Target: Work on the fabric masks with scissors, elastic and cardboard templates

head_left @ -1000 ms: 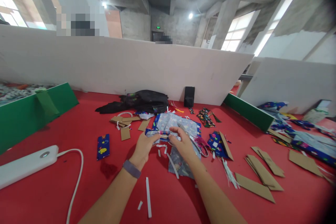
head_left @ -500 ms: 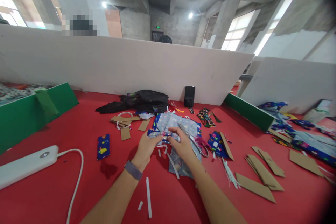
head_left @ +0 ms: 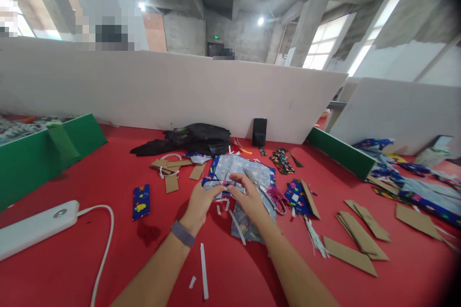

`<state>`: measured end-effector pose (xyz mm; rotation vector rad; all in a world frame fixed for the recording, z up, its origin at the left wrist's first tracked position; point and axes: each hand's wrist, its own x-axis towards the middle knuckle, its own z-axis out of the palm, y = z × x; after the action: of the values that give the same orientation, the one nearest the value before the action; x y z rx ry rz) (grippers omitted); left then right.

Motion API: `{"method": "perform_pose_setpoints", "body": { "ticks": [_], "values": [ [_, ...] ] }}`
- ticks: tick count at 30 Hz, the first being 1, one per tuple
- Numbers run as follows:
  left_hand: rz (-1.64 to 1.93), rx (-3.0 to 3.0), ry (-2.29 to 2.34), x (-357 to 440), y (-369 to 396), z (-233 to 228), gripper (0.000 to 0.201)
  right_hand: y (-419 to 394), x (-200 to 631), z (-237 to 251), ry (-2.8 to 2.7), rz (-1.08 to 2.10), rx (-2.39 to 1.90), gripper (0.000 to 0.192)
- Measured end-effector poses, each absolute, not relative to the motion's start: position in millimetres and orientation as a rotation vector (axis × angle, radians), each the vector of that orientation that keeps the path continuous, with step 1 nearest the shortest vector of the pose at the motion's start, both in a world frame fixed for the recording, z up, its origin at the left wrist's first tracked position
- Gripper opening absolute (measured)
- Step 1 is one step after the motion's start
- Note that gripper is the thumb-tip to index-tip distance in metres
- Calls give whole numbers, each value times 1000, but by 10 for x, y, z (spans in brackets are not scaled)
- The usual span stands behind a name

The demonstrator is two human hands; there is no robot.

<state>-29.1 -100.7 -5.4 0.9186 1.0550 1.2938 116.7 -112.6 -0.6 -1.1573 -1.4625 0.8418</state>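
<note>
My left hand (head_left: 200, 203) pinches a small folded strip of blue patterned fabric (head_left: 216, 183) between thumb and fingers. At the strip's other end, my right hand (head_left: 249, 195) grips it too, thumb tip close to the left thumb, index finger arched above. Exactly how the fabric is folded is partly hidden by the fingers. Behind the hands lies a larger piece of the same blue cloth (head_left: 230, 165), pale side up. Metal scissors (head_left: 266, 194) rest on it just right of my right hand. Narrow white strips (head_left: 236, 227) lie near and below the wrists.
Cardboard pieces (head_left: 349, 255) lie at right, beside white strings (head_left: 316, 237). A blue fabric bookmark (head_left: 141, 202) and a white power bank (head_left: 39, 229) with a cable are at left. Black cloth (head_left: 196, 138) and a phone (head_left: 259, 132) stand before the white partition (head_left: 216, 91).
Both hands keep their grip on the fabric strip. My right thumb has shifted slightly left, towards the left thumb. The things on the table have not moved.
</note>
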Motion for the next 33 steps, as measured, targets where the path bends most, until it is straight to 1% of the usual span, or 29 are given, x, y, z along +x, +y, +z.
{"method": "perform_pose_setpoints", "body": {
  "ticks": [2,5,11,15,21,25,28,31,33],
  "values": [
    [1299,907,1041,-308,-992,-76,31,-1118,1190,-13,-1367,936,-1085,26],
    [1305,854,998,-323,-990,-67,31,-1094,1222,-25,-1231,990,-1064,23],
    [1262,771,964,-341,-1005,5,26,-1069,1245,-50,-1210,1097,-1061,29],
    [1250,708,948,-350,-996,11,24,-1062,1240,-92,-1247,1144,-1049,29],
    [1208,578,916,-343,-987,9,14,-1066,1227,-79,-1353,1033,-1037,25],
    [1200,573,901,-346,-984,3,16,-1076,1222,-54,-1401,1037,-1034,22],
    [1218,587,908,-343,-980,-27,19,-1066,1230,-70,-1369,924,-1080,20],
    [1202,552,924,-335,-974,-64,19,-1057,1235,-84,-1324,824,-1141,23],
    [1168,522,914,-331,-971,-74,21,-1060,1229,-81,-1303,835,-1161,25]
  ]
}}
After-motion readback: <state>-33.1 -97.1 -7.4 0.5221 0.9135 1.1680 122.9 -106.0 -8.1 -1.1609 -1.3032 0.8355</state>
